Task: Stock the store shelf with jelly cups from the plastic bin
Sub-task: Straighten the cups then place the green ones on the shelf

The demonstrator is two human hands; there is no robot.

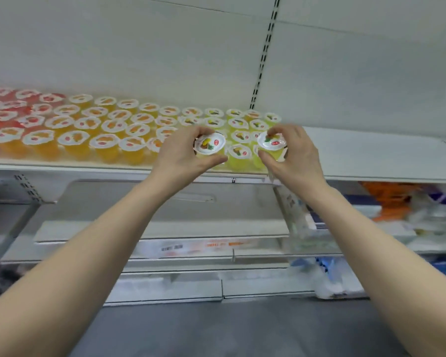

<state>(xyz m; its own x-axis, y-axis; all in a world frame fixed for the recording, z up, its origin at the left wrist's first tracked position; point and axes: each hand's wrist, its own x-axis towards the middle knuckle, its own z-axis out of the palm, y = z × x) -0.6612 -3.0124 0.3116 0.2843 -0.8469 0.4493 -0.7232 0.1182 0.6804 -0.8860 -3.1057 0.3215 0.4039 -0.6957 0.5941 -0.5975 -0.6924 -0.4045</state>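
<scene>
The left hand [183,153] holds a yellow jelly cup [209,144] by its sides, with the fingers curled over the far side and the thumb on the near side. The right hand [294,153] holds a second yellow jelly cup [271,143] the same way. Both cups are upright with their white lids on top. They are at the front edge of the top shelf [371,161], but I cannot tell if they sit on it or are just above it. More yellow cups [238,136] stand between the two held cups and right behind them, very close. To the left the shelf is packed with rows of orange cups [106,130], and red cups [5,106] fill the far left end. Behind them all is a white back wall [139,47] with a dark slotted strip [264,52] going up it. Under the arms are lower white shelves [165,228] with price tags on their front edges. On the right, blurry orange and blue packets [386,202] lie on a lower shelf. The grey floor [229,328] is at the bottom.
</scene>
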